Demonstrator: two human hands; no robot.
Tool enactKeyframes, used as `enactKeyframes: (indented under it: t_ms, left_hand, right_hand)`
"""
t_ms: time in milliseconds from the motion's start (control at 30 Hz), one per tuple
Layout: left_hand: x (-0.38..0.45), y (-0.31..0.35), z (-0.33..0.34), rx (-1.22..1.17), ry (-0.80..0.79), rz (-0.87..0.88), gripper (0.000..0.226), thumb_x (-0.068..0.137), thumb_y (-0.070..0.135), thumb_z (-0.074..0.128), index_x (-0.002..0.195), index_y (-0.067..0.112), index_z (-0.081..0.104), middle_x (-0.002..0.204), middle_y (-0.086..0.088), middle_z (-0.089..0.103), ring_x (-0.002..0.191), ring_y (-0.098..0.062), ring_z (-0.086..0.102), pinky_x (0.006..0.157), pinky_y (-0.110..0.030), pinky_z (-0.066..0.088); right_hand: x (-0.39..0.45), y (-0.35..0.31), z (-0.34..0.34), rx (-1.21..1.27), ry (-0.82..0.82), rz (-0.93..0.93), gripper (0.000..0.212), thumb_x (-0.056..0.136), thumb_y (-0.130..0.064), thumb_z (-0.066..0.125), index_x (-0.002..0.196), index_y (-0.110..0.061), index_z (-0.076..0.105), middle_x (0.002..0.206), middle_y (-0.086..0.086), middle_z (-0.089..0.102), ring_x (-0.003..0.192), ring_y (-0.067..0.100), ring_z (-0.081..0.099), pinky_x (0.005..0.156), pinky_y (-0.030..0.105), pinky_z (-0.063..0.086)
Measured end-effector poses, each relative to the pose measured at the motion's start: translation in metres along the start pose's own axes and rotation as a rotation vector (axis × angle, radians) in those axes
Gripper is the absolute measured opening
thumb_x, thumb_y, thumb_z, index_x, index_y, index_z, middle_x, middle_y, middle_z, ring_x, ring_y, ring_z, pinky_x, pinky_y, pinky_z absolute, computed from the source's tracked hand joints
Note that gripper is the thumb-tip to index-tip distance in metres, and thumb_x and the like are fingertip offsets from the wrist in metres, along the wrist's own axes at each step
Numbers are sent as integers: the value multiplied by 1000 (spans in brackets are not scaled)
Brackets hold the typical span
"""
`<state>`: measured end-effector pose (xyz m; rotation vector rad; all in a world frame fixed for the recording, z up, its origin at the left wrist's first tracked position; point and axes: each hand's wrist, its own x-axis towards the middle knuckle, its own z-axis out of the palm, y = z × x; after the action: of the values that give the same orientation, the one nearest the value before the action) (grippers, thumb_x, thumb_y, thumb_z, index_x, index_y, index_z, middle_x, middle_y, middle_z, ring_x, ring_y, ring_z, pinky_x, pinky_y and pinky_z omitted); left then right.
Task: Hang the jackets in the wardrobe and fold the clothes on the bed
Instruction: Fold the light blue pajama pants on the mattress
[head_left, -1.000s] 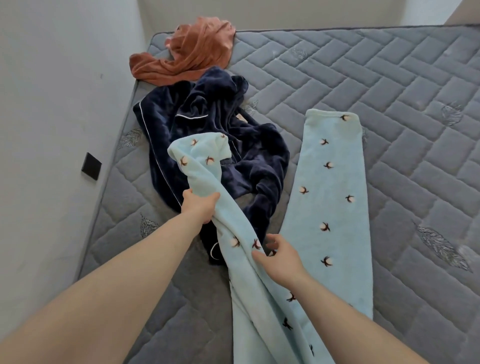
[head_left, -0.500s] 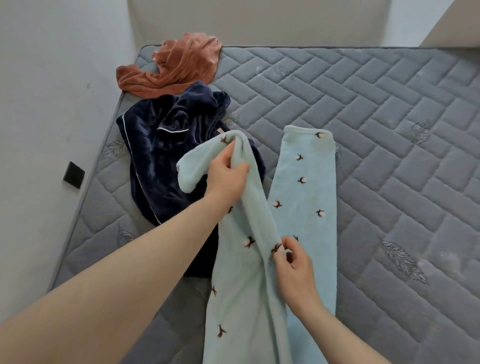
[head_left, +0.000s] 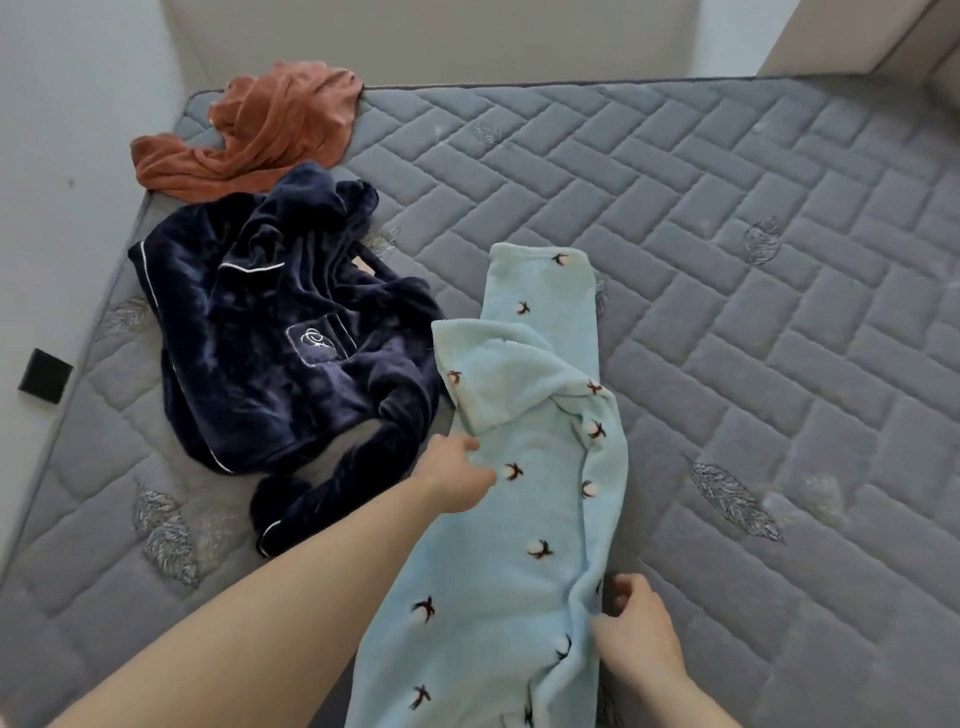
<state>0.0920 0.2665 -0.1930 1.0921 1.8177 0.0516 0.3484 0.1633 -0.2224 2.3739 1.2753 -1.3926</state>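
Light blue fleece trousers (head_left: 519, 525) with a small flower print lie lengthwise on the grey quilted mattress (head_left: 727, 312). One leg is laid over the other, and its end is bunched and crooked near the middle. My left hand (head_left: 457, 478) holds the trousers' left edge, thumb on top. At the right edge, closer to me, my right hand (head_left: 634, 623) pinches the fabric with curled fingers. A crumpled navy velvet jacket (head_left: 270, 353) with white piping lies just left of the trousers. An orange garment (head_left: 270, 130) sits bunched in the far left corner.
A wall runs along the bed's left side, with a black socket (head_left: 44, 376) low on it. Another wall closes off the head of the bed. The right half of the mattress shows bare quilting.
My left hand carried the lifted trouser leg rightward and laid it over the other leg, then dropped to the left edge. My right hand shifted to the right edge, nearer me.
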Motion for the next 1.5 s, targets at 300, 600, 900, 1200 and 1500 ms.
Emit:
enactKeyframes:
  t_ms: [300,600,900,1200,1500]
  left_hand:
    - [34,-23,0,217,71,47,80,89,33,68,158,21,31,164,-3,23,140,-28,43,110,-41,45]
    - [75,-37,25,310,65,-5,127,75,65,77,164,21,-1,169,-6,12,151,-34,25,120,-45,33]
    - [94,-27,-1,543,101,25,89,61,73,82,124,18,51,120,-2,63,107,-27,63,84,-38,53]
    - [109,-23,-22,561,100,53,87,59,76,82,119,20,53,108,2,66,98,-25,63,86,-41,56]
    - [108,-24,-14,541,129,60,76,62,69,82,110,21,49,104,2,64,95,-25,63,74,-37,47]
  right_hand:
    - [47,-74,-30,83,269,-447,45,89,-16,64,131,-29,54,132,-3,47,104,20,61,91,38,49]
    - [112,-187,-22,-495,103,-758,56,85,-3,58,127,-37,71,171,-5,16,149,25,20,123,42,29]
    - [152,-210,-32,-567,149,-793,88,91,-14,61,164,-30,15,155,-5,41,131,31,43,106,45,43]
    - [158,-230,-26,-626,265,-780,27,96,-26,57,120,-28,67,115,4,60,108,32,56,89,41,46]
    - [170,-329,-118,611,452,-672,28,106,-37,49,88,-19,63,88,-4,65,84,11,59,69,23,39]
